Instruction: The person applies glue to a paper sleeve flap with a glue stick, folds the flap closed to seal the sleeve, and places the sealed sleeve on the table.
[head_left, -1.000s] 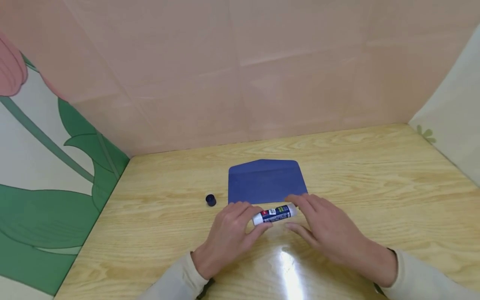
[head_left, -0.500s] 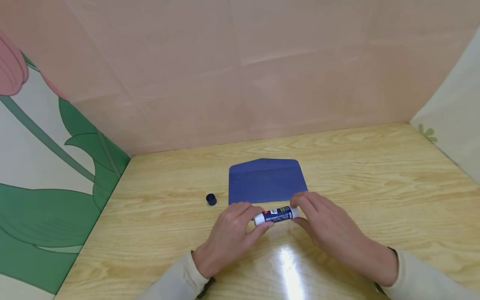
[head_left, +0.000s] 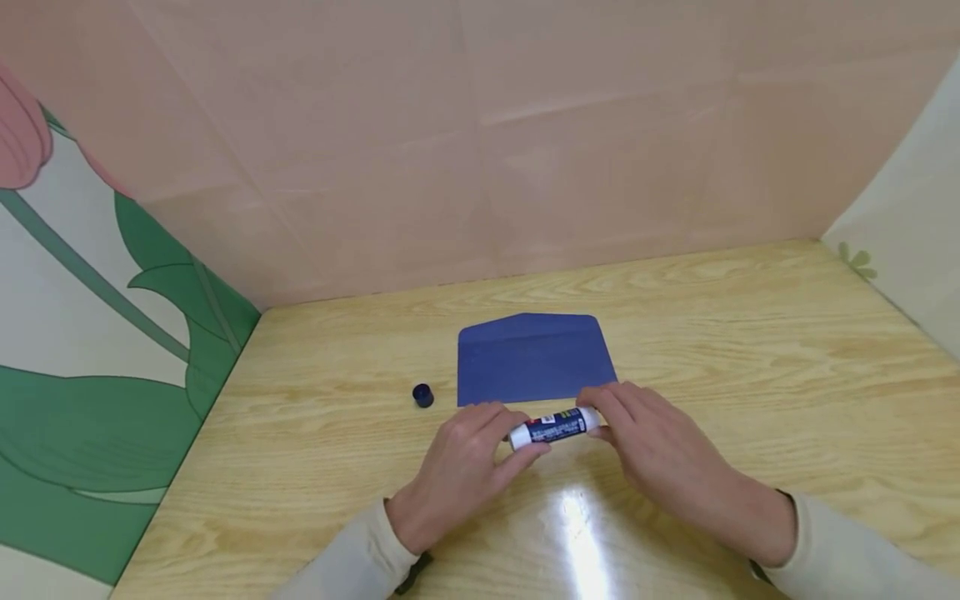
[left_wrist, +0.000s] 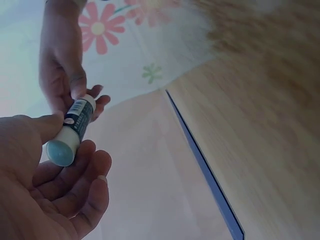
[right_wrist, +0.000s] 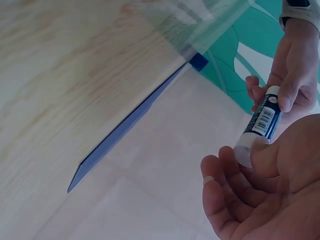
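A glue stick [head_left: 557,427] with a dark blue label and white ends is held level above the table between both hands. My left hand [head_left: 467,458] pinches its left end between thumb and fingers. At the right end, my right hand [head_left: 671,454] grips with thumb and index finger. The left wrist view shows a rounded pale blue end of the glue stick [left_wrist: 76,127] by the left thumb. In the right wrist view the barcode on the glue stick [right_wrist: 264,120] faces the camera. A dark blue cap [head_left: 423,396] stands on the table, left of a blue envelope [head_left: 532,367].
The envelope lies flat just beyond the hands, its flap side toward the back. A pale wooden table [head_left: 315,467] runs back to a pinkish covering [head_left: 480,167]. Patterned panels [head_left: 112,442] rise on the left and right sides.
The right thumb and index finger have come together on the glue stick's right end, from standing apart around it. The left hand keeps its hold; the cap and envelope stay put.
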